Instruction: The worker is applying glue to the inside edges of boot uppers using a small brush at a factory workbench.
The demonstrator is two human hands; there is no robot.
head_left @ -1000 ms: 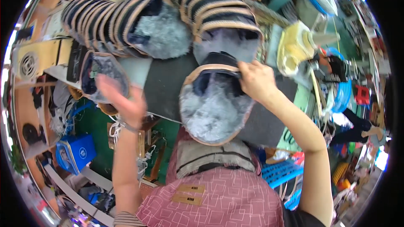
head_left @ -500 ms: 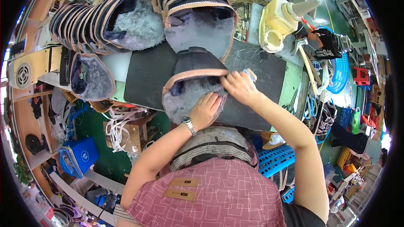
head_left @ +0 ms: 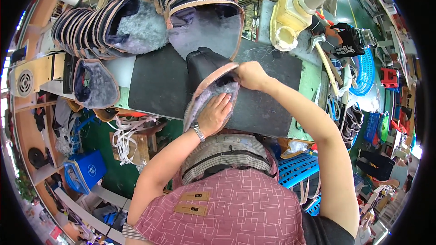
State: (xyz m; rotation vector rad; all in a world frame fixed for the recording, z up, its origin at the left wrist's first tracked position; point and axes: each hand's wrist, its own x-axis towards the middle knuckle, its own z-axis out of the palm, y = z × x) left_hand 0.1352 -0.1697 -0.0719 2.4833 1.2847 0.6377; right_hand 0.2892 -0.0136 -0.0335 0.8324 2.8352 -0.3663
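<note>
On the black work mat lies a slipper with a dark upper, a tan stitched edge and grey fleece lining, tilted so its toe points away from me. My left hand rests on the fleece inside it, fingers stretched out and together. At the right end of the tan edge, my right hand is closed, gripping the slipper's side; its fingertips are hidden. Just beyond the toe stands a stack of similar slippers, and a row of nested slippers lies to its left.
A single fleece-lined piece lies at the bench's left. Along the right side are a yellow container with a nozzle and a hammer. A blue basket stands beyond. Another blue basket is under the bench edge.
The slipper has turned and tipped, its right side now raised and its opening slanting up to the right. My right hand has shifted slightly up and left, curling into a tighter grip.
</note>
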